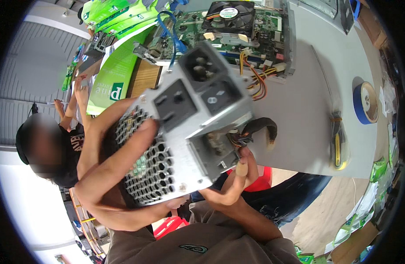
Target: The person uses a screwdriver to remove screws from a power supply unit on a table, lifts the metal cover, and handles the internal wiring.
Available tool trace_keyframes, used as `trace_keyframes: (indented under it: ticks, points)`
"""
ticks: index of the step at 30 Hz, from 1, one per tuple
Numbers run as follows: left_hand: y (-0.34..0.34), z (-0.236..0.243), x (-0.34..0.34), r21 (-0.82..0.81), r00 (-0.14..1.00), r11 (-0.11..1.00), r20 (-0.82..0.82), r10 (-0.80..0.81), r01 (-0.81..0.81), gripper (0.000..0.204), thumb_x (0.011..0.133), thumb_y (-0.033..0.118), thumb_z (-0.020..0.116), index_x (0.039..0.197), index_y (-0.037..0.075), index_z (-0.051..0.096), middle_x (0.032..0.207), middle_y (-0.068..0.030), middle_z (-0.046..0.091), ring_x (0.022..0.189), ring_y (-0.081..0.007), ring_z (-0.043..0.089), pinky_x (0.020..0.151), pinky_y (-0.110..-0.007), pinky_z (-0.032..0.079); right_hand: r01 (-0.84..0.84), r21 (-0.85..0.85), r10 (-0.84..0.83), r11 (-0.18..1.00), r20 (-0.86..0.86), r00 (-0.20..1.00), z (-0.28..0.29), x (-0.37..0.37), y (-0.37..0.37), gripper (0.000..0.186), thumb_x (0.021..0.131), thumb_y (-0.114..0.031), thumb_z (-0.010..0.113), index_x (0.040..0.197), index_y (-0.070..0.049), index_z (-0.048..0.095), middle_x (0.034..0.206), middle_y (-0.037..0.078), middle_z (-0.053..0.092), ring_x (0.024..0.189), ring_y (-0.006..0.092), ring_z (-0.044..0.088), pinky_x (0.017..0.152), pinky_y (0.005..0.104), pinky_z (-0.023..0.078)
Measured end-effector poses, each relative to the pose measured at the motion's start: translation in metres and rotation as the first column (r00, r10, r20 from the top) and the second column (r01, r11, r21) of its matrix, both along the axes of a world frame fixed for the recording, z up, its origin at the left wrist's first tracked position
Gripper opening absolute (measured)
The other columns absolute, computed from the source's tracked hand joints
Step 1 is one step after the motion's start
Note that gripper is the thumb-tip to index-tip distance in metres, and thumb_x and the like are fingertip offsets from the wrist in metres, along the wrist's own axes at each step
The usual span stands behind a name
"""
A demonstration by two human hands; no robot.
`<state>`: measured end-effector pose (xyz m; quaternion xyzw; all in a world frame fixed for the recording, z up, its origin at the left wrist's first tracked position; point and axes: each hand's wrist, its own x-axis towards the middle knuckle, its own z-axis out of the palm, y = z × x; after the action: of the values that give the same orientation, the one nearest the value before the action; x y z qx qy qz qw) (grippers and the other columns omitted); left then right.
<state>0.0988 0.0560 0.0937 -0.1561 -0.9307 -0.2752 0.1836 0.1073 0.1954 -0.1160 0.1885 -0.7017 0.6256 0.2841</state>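
Note:
A grey metal power supply box [185,119] with a honeycomb vent grille and black sockets is held up close to the camera. My left hand [123,149] grips its grille side, thumb lying across the mesh. My right hand [242,169] holds its lower corner, fingers at the bundle of coloured cables [255,132] that comes out there. Behind it on the grey table [308,101] lies a green circuit board [237,26] with a black fan [229,15], with red, yellow and orange wires [257,79] trailing from it.
A blue tape roll [365,103] and a yellow-black tool [339,143] lie on the table's right part. Green boxes [119,17] and a green-white sheet [114,79] sit at the top left. Another person [57,145] sits at the left with raised hands.

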Motion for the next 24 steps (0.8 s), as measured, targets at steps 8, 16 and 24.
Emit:
trace_keyframes:
  ticks: [8, 16, 24]
  points:
    - [0.014, 0.003, -0.007, -0.071, 0.99, 0.992, 0.079, 0.114, -0.109, 0.08, 0.051, 0.02, 0.088, 0.123, -0.008, 0.068, 0.128, -0.0307, 0.058, 0.119, -0.0367, 0.059, 0.106, -0.042, 0.041, -0.017, 0.051, 0.021, 0.999, -0.078, 0.997, 0.01, -0.01, 0.004, 0.107, 0.068, -0.026, 0.092, 0.143, 0.019, 0.031, 0.145, 0.033, 0.031, 0.131, 0.0468, 0.037, 0.105, 0.0539, 0.042]
    - [0.024, 0.001, -0.017, -0.038, 0.977, 0.976, -0.023, 0.213, -0.214, 0.068, 0.054, 0.017, 0.088, 0.119, 0.003, 0.074, 0.12, -0.0207, 0.064, 0.112, -0.0298, 0.061, 0.098, -0.037, 0.045, -0.04, 0.088, 0.029, 0.995, 0.125, 0.992, 0.0, -0.002, 0.008, 0.124, 0.058, -0.015, 0.096, 0.151, 0.01, 0.019, 0.152, 0.025, 0.023, 0.138, 0.041, 0.034, 0.106, 0.0429, 0.041]
    - [0.024, -0.015, -0.008, 0.053, 0.953, 0.98, -0.228, 0.197, -0.19, 0.036, 0.068, 0.023, 0.077, 0.095, -0.001, 0.073, 0.093, -0.0206, 0.058, 0.097, -0.0361, 0.051, 0.085, -0.044, 0.04, -0.089, -0.044, 0.096, 0.995, 0.201, 0.975, 0.009, 0.001, 0.006, 0.075, 0.1, -0.034, 0.062, 0.152, 0.006, 0.025, 0.151, 0.026, 0.037, 0.136, 0.036, 0.046, 0.115, 0.0449, 0.036]
